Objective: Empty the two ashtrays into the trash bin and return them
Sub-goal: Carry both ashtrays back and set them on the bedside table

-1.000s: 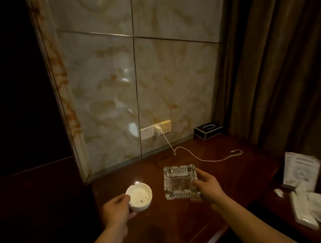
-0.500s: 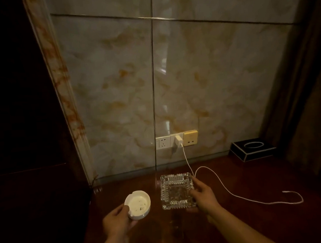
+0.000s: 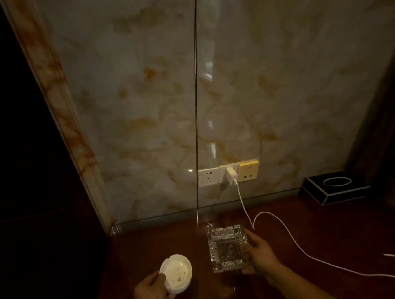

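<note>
A small round white ashtray with a few dark ash specks inside is at the lower centre-left, and my left hand grips its near rim. A square clear glass ashtray sits to its right, close to the marble wall. My right hand holds its right side, thumb over the rim. Both ashtrays are just above or on the dark red wooden table; I cannot tell whether they touch it. No trash bin is in view.
A white charger is plugged into the wall sockets, and its white cable trails across the table to the right. A black tissue box stands at the back right. Dark panelling fills the left side.
The view has moved closer to the wall and shifted right. Both hands keep their hold on the ashtrays, which now lie nearer the wall.
</note>
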